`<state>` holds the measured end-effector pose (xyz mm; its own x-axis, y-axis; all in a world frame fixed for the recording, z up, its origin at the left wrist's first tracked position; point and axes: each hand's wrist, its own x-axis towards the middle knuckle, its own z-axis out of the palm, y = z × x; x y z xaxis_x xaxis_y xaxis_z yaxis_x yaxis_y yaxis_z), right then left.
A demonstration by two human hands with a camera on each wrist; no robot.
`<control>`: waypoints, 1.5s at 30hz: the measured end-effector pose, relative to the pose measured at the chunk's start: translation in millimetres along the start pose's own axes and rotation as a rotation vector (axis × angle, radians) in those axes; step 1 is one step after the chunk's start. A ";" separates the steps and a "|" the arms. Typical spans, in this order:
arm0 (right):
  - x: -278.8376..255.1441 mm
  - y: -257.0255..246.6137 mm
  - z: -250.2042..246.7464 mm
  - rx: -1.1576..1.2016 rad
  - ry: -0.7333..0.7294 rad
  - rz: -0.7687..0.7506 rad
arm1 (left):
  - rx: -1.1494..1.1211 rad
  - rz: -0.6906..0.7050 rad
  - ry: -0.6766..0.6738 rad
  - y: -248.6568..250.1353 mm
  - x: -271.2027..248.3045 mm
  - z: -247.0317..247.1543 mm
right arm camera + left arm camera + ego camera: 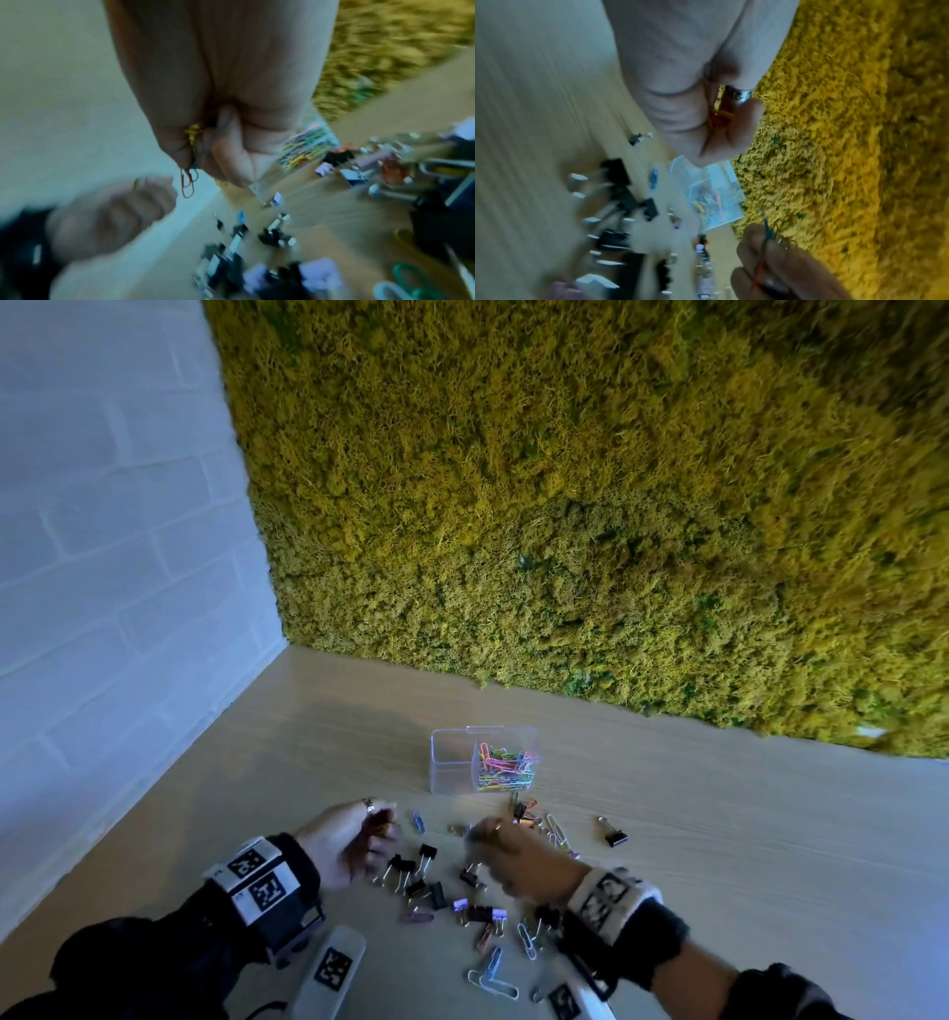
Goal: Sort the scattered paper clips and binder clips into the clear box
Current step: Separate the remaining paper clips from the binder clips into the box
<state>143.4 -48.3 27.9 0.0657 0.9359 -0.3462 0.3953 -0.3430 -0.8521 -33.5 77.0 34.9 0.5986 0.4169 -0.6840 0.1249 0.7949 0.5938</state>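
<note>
The clear box [452, 762] stands on the wooden table; its right compartment holds coloured paper clips [506, 765] and its left one looks empty. My left hand [382, 824] hovers in front of the box, its fingers curled round yellow-orange paper clips [718, 115]. My right hand [485, 832] is beside it, gripping red, green and yellow paper clips [189, 178] that hang from its fingers. Black binder clips [411, 870], lilac binder clips [480, 911] and large paper clips [493, 978] lie scattered under and between the hands.
One black binder clip [615, 834] lies alone to the right. A moss wall [565, 505] backs the table and a white brick wall [102, 557] bounds it on the left. A white marker tag [334, 968] lies near the front edge.
</note>
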 end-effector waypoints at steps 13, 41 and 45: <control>30.4 9.7 -97.6 1.319 0.371 0.031 | -0.157 0.055 -0.079 62.9 46.9 120.0; -14.9 31.6 -82.2 -0.444 -0.195 -0.058 | 1.665 0.293 -0.124 -10.4 17.5 28.7; -23.5 42.3 -34.1 -0.567 -0.339 -0.197 | 1.804 0.326 -0.058 -42.3 24.1 26.9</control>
<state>189.8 -82.0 13.4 -0.3107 0.8677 -0.3881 0.7948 0.0132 -0.6067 -3.1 41.6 4.7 0.7890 0.3946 -0.4710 0.5874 -0.7093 0.3897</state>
